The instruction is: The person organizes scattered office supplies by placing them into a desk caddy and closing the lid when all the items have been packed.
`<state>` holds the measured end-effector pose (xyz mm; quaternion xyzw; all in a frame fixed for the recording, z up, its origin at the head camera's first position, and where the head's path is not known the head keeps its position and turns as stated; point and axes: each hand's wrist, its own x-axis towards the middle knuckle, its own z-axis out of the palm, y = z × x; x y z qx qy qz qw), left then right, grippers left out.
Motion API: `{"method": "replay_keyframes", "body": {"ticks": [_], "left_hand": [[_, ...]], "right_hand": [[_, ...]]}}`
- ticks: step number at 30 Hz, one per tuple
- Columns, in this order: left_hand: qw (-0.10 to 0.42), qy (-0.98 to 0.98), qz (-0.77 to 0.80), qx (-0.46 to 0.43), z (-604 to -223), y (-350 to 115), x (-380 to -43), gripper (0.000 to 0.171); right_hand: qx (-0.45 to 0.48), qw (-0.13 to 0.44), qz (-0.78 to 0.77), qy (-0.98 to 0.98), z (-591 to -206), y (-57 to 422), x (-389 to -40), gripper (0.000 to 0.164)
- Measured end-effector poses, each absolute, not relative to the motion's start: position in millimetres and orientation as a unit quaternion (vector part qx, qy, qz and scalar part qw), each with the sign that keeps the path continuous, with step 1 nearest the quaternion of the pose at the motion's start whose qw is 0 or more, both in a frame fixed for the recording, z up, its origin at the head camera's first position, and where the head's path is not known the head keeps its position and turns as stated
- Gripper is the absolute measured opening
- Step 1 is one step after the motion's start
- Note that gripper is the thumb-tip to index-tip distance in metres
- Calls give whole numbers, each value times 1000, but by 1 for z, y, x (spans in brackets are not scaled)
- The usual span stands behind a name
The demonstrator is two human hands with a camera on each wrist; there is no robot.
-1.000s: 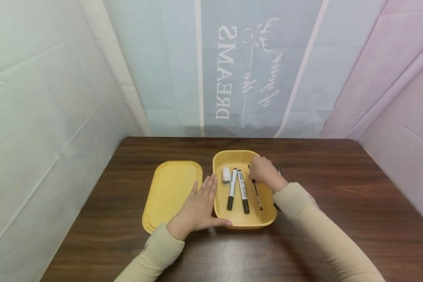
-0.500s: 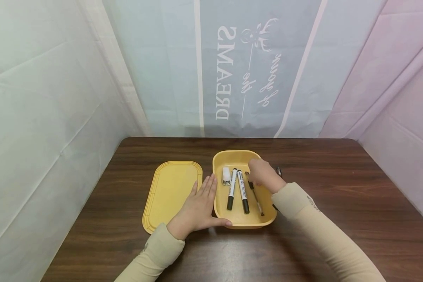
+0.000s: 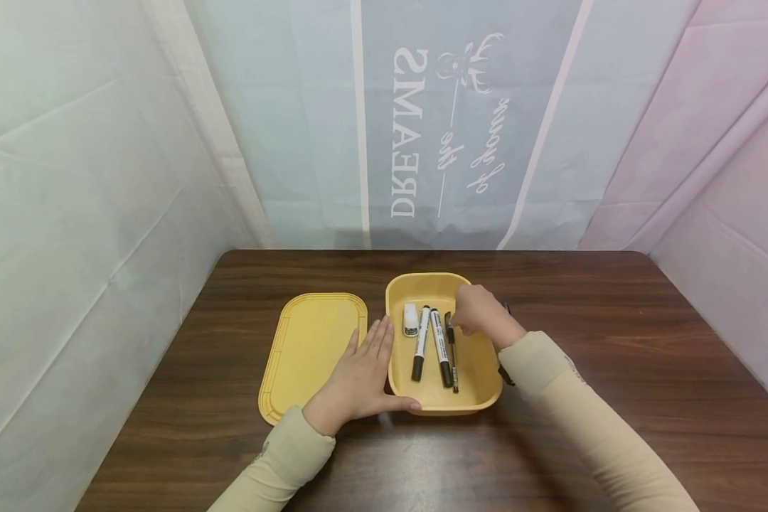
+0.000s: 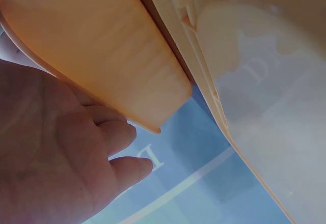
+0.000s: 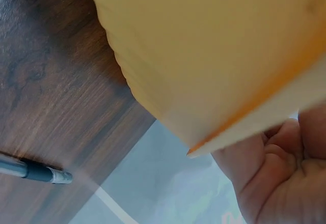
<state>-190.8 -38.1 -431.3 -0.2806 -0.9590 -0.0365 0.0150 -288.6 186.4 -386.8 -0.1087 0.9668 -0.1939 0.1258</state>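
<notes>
A yellow plastic box (image 3: 444, 402) stands on the table, holding a small white bottle (image 3: 411, 320), two white markers with black caps (image 3: 420, 345) and a slim clear pen with a dark grip (image 3: 451, 355). The pen lies just right of the right-hand marker. My right hand (image 3: 483, 313) reaches over the box's right rim beside the pen's far end, a small gap apart from it. Its fingertips are partly hidden, and nothing shows in its grasp. Against the box's left side rests my left hand (image 3: 361, 380), fingers straight and thumb along the front rim.
Left of the box lies a flat yellow lid (image 3: 313, 348), partly behind the left hand. Another pen (image 5: 38, 172) lies on the brown wooden table (image 3: 614, 341) just outside the box's right wall, mostly under the right wrist. Fabric sheets (image 3: 307, 142) hang around the table.
The clear pen has swung from a slant to lie nearly parallel beside the right-hand marker. My right hand has let go of it and shifted slightly right. The left hand stays put.
</notes>
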Motion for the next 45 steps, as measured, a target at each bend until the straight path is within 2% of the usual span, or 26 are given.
{"method": "replay_keyframes", "body": {"ticks": [4, 9, 13, 20, 25, 31, 36, 45], "left_hand": [[15, -959, -39, -280, -431, -38, -191, 123], [12, -960, -39, -279, -431, -38, -190, 124], [13, -960, -38, -279, -431, -38, -190, 124], [13, -960, -38, -278, -432, -38, -190, 124], [15, -959, -42, -279, -432, -39, -190, 125], [14, -958, -48, -281, -432, -39, -190, 124], [17, -958, -47, -281, -432, -39, -191, 124], [17, -958, -47, -281, -433, -38, -191, 125]], "right_hand": [[-112, 129, -224, 959, -385, 192, -291, 39], [-108, 146, -288, 940, -383, 201, -296, 22], [-93, 159, -339, 923, -380, 210, -296, 17], [-70, 183, -431, 881, -383, 228, -300, 25], [-54, 224, -531, 815, -392, 242, -307, 33], [-35, 260, -657, 707, -397, 258, -308, 23], [-16, 263, -699, 665, -400, 269, -309, 18], [11, 260, -705, 659, -403, 285, -311, 27]]}}
